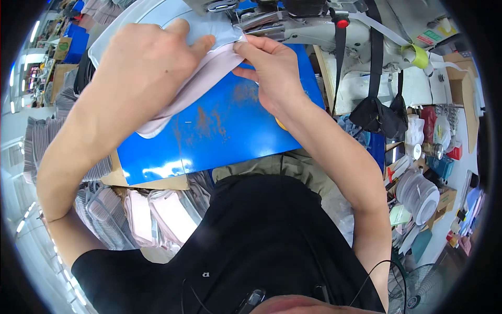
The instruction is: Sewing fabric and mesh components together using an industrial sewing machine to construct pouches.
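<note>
- The left hand (144,68) lies palm down on a pale cloth piece (209,73), its fingers close together and bent over the upper edge of the cloth, the fingertips pointing toward the sewing machine (314,26).
- The left thumb is hidden under the hand, so I cannot tell whether it grips the cloth from below; the hand presses on it from above.
- The right hand (274,73) is nearly closed, with the thumb and first fingers pinched on the right end of the same cloth, just beside the left fingertips.
- The two hands almost meet at the folded edge of the cloth, right in front of the machine's metal foot area (256,21).
- The cloth piece is long and curved; it runs from the pinch point down and to the left, under the left hand, and its lower end rests on the blue board (219,141).
- The blue board lies flat on the work table, glossy, with rust-coloured worn patches near its middle.
- A light blue cloth (151,15) spreads out behind the left hand, reaching up toward the machine.
- A stack of striped cloth pieces (42,141) sits to the left of the left forearm.
- More pale pieces (167,214) lie in a pile below the board, near the person's lap.
- A roll of yellow-green tape (417,55) hangs on the machine at the right, well apart from both hands.
</note>
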A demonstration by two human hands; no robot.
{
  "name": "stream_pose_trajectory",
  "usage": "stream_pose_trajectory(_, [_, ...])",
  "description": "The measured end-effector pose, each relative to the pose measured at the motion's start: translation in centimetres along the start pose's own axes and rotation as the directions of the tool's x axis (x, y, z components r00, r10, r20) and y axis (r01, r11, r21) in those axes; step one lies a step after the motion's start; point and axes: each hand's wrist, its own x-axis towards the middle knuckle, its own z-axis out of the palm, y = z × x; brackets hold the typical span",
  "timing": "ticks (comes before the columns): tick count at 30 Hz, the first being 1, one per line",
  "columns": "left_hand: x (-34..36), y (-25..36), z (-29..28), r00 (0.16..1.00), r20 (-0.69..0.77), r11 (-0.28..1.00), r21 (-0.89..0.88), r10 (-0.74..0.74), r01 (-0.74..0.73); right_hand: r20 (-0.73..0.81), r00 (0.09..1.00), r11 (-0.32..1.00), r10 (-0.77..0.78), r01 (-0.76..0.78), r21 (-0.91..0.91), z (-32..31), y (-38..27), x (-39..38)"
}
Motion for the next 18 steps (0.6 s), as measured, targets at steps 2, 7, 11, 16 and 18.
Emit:
stream_pose_trajectory(2, [0.0, 1.5, -0.3, 0.998, 0.029, 0.997, -0.046, -0.064, 0.065, 0.019, 0.999, 0.996, -0.032, 0.030, 0.079, -0.1, 0.7, 0.4])
stream_pose_trajectory(7, [0.6, 4.7, -0.5, 0.974, -0.023, 0.963, -0.160, -0.225, 0.218, 0.003, 0.999, 0.995, -0.051, 0.051, 0.088, -0.1, 0.7, 0.2])
stream_pose_trajectory(11, [0.9, 6.0, -0.5, 0.964, -0.016, 0.946, -0.195, -0.267, 0.259, -0.012, 0.997, 0.996, -0.080, 0.081, 0.045, -0.2, 0.5, -0.3])
stream_pose_trajectory(16, [2.2, 7.5, -0.4, 0.930, 0.007, 0.899, -0.254, -0.368, 0.357, 0.006, 0.988, 0.987, -0.157, 0.157, 0.036, -0.4, 1.4, 0.2])
stream_pose_trajectory(18, [2.7, 8.5, 0.2, 0.924, 0.049, 0.885, -0.271, -0.380, 0.379, 0.009, 0.982, 0.982, -0.187, 0.187, 0.012, -0.5, 1.6, 0.3])
